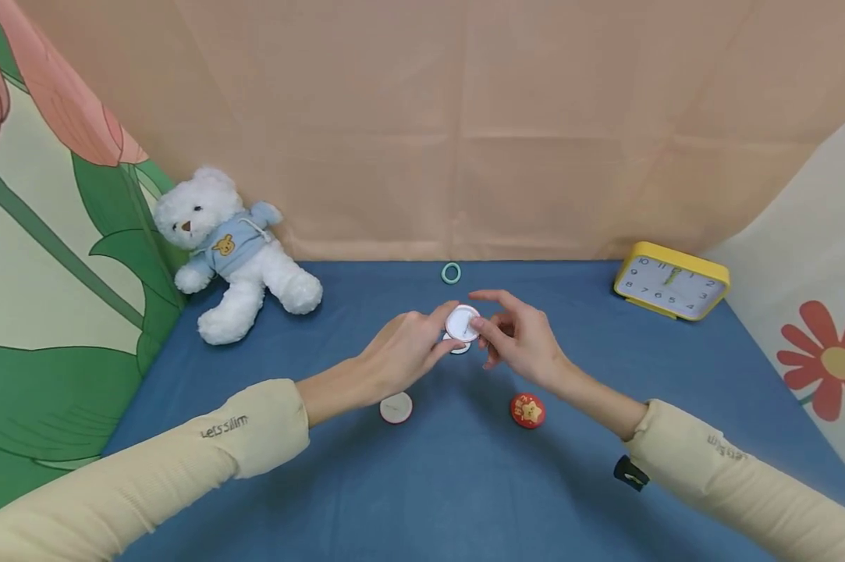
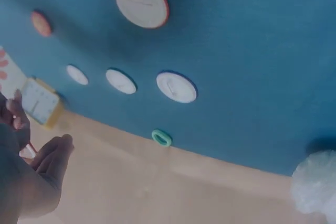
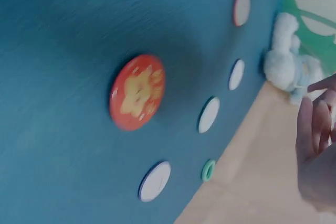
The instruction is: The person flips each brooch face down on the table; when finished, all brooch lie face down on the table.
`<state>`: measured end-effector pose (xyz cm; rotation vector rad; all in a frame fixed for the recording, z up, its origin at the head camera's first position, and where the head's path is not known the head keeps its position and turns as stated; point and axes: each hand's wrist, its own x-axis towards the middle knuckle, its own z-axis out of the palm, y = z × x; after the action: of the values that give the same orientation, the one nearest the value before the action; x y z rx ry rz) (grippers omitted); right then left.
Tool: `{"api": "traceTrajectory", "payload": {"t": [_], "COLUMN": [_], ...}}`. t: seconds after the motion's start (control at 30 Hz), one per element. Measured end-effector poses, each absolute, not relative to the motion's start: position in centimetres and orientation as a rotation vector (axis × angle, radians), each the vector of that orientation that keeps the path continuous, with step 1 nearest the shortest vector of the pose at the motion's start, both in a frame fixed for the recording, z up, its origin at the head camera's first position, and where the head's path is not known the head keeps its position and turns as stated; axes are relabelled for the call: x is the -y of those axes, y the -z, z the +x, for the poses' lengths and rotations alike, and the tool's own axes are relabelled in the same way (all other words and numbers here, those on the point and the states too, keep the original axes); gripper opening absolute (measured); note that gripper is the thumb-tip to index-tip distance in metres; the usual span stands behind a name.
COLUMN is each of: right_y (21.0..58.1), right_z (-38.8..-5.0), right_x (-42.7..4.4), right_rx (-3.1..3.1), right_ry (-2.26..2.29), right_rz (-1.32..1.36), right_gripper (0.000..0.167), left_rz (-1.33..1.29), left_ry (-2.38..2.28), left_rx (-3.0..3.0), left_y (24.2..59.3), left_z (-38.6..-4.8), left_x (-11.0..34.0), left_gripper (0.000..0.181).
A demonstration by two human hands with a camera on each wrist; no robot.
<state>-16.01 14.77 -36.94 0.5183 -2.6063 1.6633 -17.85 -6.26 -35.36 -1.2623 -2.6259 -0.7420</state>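
Observation:
A round pin badge (image 1: 463, 322), its white back facing up, is held above the cloth between both hands. My right hand (image 1: 526, 339) pinches it, thumb on the white back. My left hand (image 1: 404, 347) grips its left edge between thumb and fingers. Below the hands lies a white-backed badge (image 1: 457, 346), partly hidden. On the near side are a red-rimmed badge (image 1: 396, 407), white back up, and a red badge (image 1: 527, 410) with a yellow star. The left wrist view shows several white-backed badges in a row, including one badge (image 2: 177, 86) near the ring.
A green ring (image 1: 451, 273) lies at the back edge of the blue cloth (image 1: 422, 499). A white teddy bear (image 1: 236, 250) in a blue top leans at back left. A yellow clock (image 1: 672, 281) stands at back right. A dark object (image 1: 630, 473) is by the right sleeve.

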Motion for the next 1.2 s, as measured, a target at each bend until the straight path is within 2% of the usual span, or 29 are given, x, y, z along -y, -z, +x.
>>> {"api": "traceTrajectory", "payload": {"t": [0.17,0.27,0.4,0.63,0.9,1.2], "right_y": [38.1,38.8,39.7,42.1,45.0,45.7], "right_z": [-16.0,-16.0,-15.8,-15.2,-14.8,-14.4], "right_x": [-15.1,-15.2,-15.4,-15.4,-15.0,-15.0], "right_rx": [2.615,2.626,2.697,2.785,2.805,2.826], "right_ry": [-1.274,-1.121,-1.034,-0.841,-0.786,-0.787], "right_rz": [0.854,0.963,1.006,1.088,1.241,1.217], "right_gripper": [0.057,0.062,0.061,0.048,0.04,0.04], "left_rz": [-1.243,-1.248,-1.234,-1.206,-1.248,-1.328], "left_ry": [0.751,0.725,0.666,0.543,0.103,-0.017], "left_rx": [2.736,2.775,2.813,2.853,2.884,2.871], "left_y": [35.8,36.3,37.4,40.1,43.1,43.7], "left_z": [-17.6,-17.4,-17.0,-16.0,-14.6,-14.3], "left_x": [6.3,6.3,6.1,5.4,4.9,4.6], "left_gripper": [0.046,0.047,0.046,0.029,0.049,0.053]}}
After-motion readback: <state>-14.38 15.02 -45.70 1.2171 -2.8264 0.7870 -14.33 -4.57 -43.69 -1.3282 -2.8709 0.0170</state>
